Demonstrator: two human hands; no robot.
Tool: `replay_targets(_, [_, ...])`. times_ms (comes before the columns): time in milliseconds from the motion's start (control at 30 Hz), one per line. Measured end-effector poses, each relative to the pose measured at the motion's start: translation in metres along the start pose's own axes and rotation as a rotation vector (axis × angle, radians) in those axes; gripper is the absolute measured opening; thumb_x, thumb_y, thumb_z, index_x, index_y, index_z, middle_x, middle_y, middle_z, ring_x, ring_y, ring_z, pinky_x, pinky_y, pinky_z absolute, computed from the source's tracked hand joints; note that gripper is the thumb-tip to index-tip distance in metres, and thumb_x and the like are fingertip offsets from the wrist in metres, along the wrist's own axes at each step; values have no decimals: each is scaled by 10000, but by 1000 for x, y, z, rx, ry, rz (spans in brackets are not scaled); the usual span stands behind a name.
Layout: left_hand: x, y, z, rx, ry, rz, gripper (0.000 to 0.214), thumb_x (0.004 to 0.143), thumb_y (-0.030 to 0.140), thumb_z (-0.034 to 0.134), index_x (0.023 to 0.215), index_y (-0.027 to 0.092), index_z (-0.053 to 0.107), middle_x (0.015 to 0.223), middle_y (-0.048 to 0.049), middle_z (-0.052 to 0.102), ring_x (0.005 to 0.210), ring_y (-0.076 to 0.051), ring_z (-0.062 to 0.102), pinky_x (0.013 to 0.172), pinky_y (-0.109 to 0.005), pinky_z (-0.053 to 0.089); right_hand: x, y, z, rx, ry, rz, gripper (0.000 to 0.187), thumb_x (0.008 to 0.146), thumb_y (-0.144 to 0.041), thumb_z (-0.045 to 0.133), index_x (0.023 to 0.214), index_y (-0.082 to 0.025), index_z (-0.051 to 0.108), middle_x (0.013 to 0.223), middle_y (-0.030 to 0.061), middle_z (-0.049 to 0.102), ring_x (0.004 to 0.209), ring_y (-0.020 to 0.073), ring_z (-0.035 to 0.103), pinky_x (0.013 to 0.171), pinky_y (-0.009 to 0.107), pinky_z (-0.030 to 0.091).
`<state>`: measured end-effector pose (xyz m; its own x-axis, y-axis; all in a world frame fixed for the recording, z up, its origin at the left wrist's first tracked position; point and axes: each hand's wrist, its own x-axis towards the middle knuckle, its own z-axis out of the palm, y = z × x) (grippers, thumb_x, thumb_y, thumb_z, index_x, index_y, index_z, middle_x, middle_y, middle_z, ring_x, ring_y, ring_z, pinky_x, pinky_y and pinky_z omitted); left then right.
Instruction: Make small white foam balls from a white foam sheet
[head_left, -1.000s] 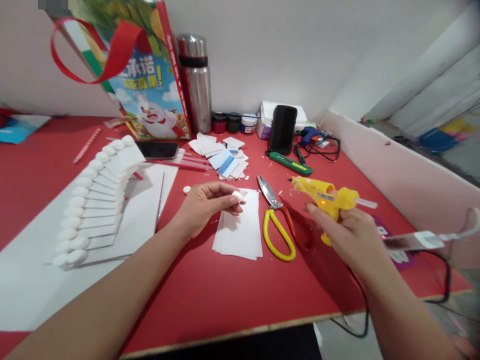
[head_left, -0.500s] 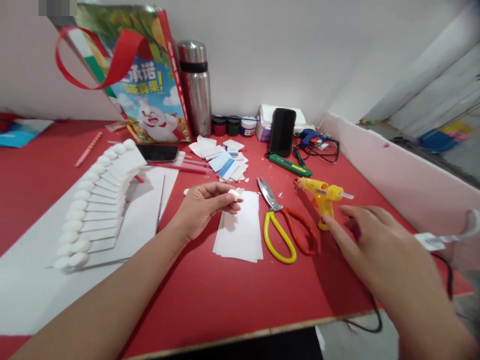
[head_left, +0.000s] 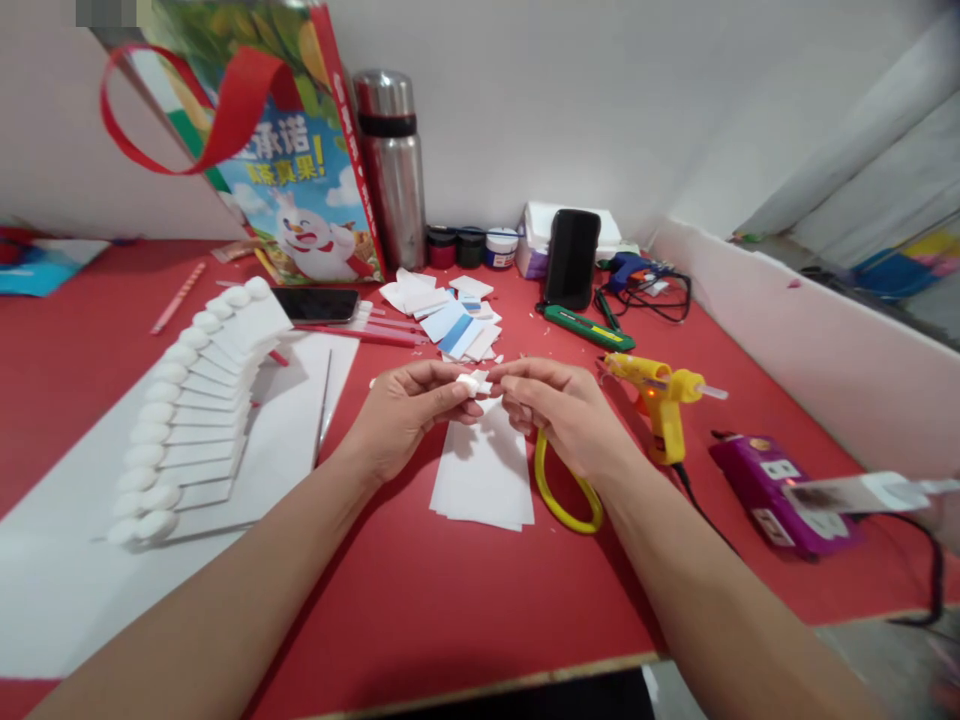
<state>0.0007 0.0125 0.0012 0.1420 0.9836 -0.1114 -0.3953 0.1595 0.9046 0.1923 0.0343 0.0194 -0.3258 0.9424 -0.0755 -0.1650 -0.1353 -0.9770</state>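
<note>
My left hand [head_left: 401, 415] is closed in a pinch on a small white piece [head_left: 472, 382], held above a stack of white paper strips [head_left: 484, 480]. My right hand [head_left: 562, 405] has its thumb and fingers pressed together at the right end of that piece; its exact grip is partly hidden. Below my right hand lie scissors, of which the yellow handle [head_left: 570, 515] shows while the blades are covered. To the right, a yellow glue gun [head_left: 664, 400] rests on the red table with its orange light on.
A curved white stair-like model with rounded white pads [head_left: 199, 410] stands on a white sheet [head_left: 60, 590] at left. Paper scraps [head_left: 450, 320], a green cutter [head_left: 589, 327], a phone [head_left: 572, 258] and a steel flask [head_left: 394, 180] sit farther back. A purple box [head_left: 780, 495] lies at right.
My right hand has moved left from beside the glue gun to the white piece in my left hand, uncovering the purple box and covering most of the scissors. My left hand stays nearly still.
</note>
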Motion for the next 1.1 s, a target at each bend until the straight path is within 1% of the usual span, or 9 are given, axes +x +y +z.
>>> replay_targets(67, [1, -2, -1, 29, 4, -7, 211, 740, 260, 856, 889, 144, 762, 805, -55, 777, 683, -135, 728, 717, -247, 586, -2, 5, -1, 19, -6, 11, 158, 755, -272, 757, 875, -170, 762, 706, -8, 646, 504, 54, 445, 494, 237, 320])
replay_targets(133, [2, -4, -1, 48, 9, -11, 220, 741, 266, 856, 899, 145, 763, 809, -58, 778, 689, -138, 731, 726, -253, 589, -2, 6, -1, 3, 2, 9, 151, 748, -277, 766, 854, -170, 763, 676, -15, 632, 502, 56, 444, 495, 237, 316])
replay_targets(233, [3, -4, 0, 59, 17, -8, 212, 746, 263, 851, 897, 144, 764, 799, -53, 775, 679, -137, 726, 722, -260, 594, -1, 4, 0, -63, 33, -5, 156, 743, -284, 771, 842, -165, 762, 660, -17, 629, 510, 60, 445, 503, 239, 324])
replay_targets(400, [4, -4, 0, 106, -10, 8, 189, 760, 264, 842, 895, 151, 772, 797, -54, 779, 686, -131, 721, 722, -248, 590, 0, 4, 1, -153, 54, -25, 182, 743, -310, 769, 837, -155, 752, 647, -18, 635, 512, 61, 442, 479, 230, 313])
replay_targets(600, [2, -5, -1, 144, -11, 22, 174, 769, 259, 836, 907, 167, 783, 767, -45, 776, 698, -135, 721, 737, -246, 586, -1, 4, 2, -235, 92, -48, 183, 757, -330, 753, 820, -159, 740, 530, -52, 544, 473, 62, 412, 453, 219, 332])
replay_targets(700, [2, -5, 0, 151, -7, 34, 161, 769, 259, 834, 896, 172, 787, 769, -44, 775, 698, -139, 719, 739, -255, 585, -2, 3, 3, -247, 102, -51, 185, 758, -339, 755, 816, -165, 740, 520, -52, 534, 473, 68, 420, 462, 222, 359])
replay_targets(900, [2, -4, 1, 159, -4, 38, 167, 757, 261, 841, 895, 178, 795, 781, -50, 776, 697, -151, 720, 732, -275, 590, -4, 0, 4, -240, 108, -59, 205, 752, -355, 768, 826, -166, 745, 566, -31, 586, 497, 77, 461, 473, 224, 379])
replay_targets(1100, [1, -4, 1, 169, -2, 29, 175, 755, 277, 844, 894, 182, 797, 777, -52, 780, 703, -154, 723, 740, -273, 586, -4, -1, 4, -248, 84, -77, 172, 759, -324, 759, 818, -162, 754, 558, -36, 577, 486, 65, 430, 464, 218, 342])
